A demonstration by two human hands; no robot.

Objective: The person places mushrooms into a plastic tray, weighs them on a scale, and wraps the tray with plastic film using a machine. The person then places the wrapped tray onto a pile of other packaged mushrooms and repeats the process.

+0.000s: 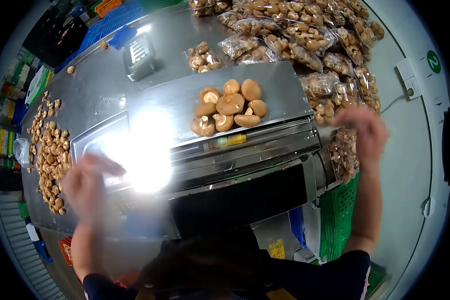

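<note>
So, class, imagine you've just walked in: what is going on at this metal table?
A person is working with mushrooms. Their left hand is near a heap of loose mushrooms, their right hand beside the bagged mushrooms. Both are blurred, and nothing held can be made out. Between them, a small cluster of unbagged mushrooms sits on a raised metal plate.

Both bare forearms reach forward from dark short sleeves, spread wide apart. The left hand (pixel 87 185) is blurred, fingers angled inward; the right hand (pixel 363 131) is raised farther forward, its fingers also blurred and pointing inward.
</note>
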